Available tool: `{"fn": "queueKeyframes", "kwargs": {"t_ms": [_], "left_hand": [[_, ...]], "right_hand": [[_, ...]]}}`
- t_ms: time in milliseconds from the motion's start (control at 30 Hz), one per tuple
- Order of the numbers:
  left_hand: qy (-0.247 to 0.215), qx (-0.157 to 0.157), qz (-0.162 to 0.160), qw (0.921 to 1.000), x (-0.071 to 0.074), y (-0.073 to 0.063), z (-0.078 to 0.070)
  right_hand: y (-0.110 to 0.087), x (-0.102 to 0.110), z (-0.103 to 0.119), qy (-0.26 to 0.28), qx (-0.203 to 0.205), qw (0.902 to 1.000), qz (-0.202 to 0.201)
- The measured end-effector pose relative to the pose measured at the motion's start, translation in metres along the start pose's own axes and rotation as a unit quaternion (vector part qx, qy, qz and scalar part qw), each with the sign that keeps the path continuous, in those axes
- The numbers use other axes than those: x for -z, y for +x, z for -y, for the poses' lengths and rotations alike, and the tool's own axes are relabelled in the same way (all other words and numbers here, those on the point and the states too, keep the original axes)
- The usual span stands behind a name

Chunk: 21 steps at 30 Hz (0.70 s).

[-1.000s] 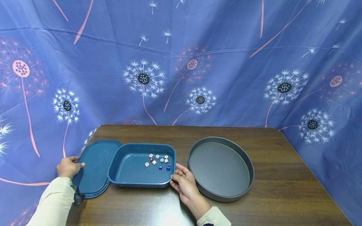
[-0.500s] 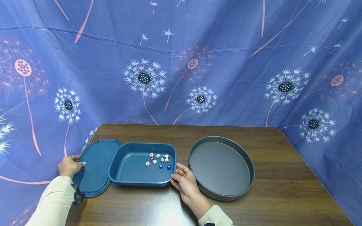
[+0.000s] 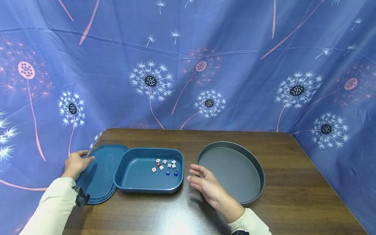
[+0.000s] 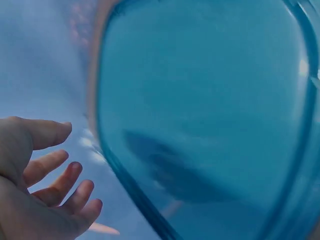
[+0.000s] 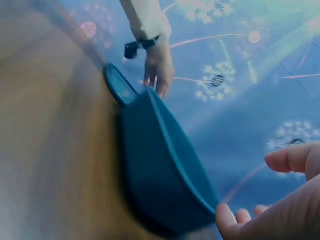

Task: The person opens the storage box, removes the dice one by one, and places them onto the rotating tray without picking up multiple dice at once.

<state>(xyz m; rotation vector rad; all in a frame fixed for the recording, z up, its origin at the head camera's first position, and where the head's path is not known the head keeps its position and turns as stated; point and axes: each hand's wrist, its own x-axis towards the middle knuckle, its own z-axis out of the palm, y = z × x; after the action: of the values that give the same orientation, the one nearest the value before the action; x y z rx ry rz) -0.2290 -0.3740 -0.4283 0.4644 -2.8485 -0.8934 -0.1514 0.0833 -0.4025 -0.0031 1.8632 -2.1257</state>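
A teal rectangular box [image 3: 148, 190] with rounded corners stands on the table's left half. Inside it, toward the right end, lie several small dice [image 3: 161, 167], white, blue and one red. Its flat teal lid [image 3: 101, 173] lies at the left, against the box. Over the lid's left edge hovers my left hand [image 3: 77, 164], fingers loosely spread and holding nothing; in the left wrist view the lid [image 4: 200, 95] is apart from the fingers. My right hand [image 3: 210, 186] is in the air between the box and a round grey pan [image 3: 229, 176], fingers relaxed with nothing in them.
The round pan, with a raised rim, stands to the right of the box. Brown wooden table [image 3: 296, 182] surface extends to the right and front. A blue dandelion-print cloth [image 3: 241, 75] hangs behind the table and along its sides.
My right hand has let go of the box's right end and moved right, toward the pan. My left hand has come off the lid's edge and risen slightly. Box and dice stay put.
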Motion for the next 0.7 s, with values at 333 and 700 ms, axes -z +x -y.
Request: {"fn": "queueKeyframes", "kwargs": {"t_ms": [333, 700], "left_hand": [[-0.013, -0.096, 0.040, 0.9944, 0.003, -0.007, -0.056], [-0.014, -0.192, 0.094, 0.9769, -0.008, -0.040, -0.111]], "right_hand": [[-0.005, 0.083, 0.042, -0.122, 0.119, 0.9837, -0.060], [-0.014, 0.195, 0.034, -0.349, 0.225, 0.9037, -0.105]]}}
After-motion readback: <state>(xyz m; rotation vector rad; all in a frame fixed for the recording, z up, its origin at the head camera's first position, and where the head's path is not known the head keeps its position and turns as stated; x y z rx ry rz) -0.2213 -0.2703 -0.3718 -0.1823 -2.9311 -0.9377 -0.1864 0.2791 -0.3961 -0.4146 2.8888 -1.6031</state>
